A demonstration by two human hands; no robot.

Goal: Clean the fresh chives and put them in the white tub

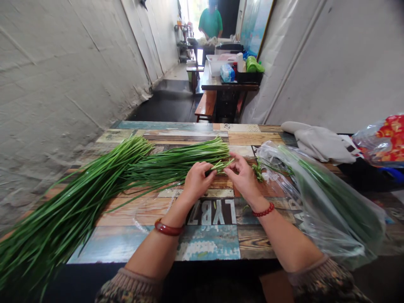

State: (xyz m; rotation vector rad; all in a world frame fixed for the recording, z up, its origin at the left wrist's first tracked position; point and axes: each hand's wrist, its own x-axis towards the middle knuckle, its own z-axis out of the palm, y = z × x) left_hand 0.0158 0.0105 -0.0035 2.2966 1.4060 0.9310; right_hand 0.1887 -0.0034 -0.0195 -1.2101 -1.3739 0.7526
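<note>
My left hand (199,179) is closed around a few garlic chives (217,166), their pale stem ends pointing right. At those ends, the thumb and fingers of my right hand (242,174) pinch the stems. Just behind my hands lies a loose bunch of chives (179,158), its stem ends to the right and leaves to the left. A bigger heap of long green chives (82,189) covers the table's left side and hangs over the front edge. Small green scraps (258,172) lie right of my right hand.
A clear plastic bag (334,206) with more chives lies on the table (208,248) at right. Beyond it are a grey cloth (325,141) and a red patterned package (388,139). A person in green (211,23) stands far back, behind a second table (217,84) holding containers.
</note>
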